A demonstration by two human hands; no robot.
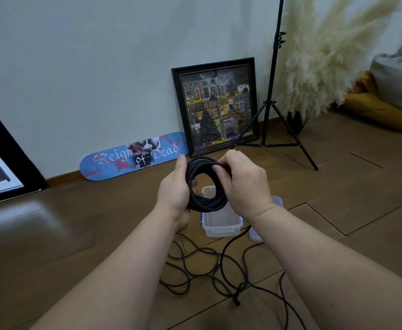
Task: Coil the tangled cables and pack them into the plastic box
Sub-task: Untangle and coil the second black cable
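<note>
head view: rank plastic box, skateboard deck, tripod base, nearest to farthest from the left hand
1. Plastic box: on the floor just right of and below the left hand, which grips the black cable coil.
2. Skateboard deck: against the wall, up and left.
3. Tripod base: far right, beside the framed picture.

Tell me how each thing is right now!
Coiled cable: wound in loops, held up above the box.
Left hand: grips the coil's left side.
Right hand: grips the coil's upper right.
Plastic box: open, looks empty, on the floor.
Lid: off, beside the box.
Loose cables: tangled on the floor.
</note>
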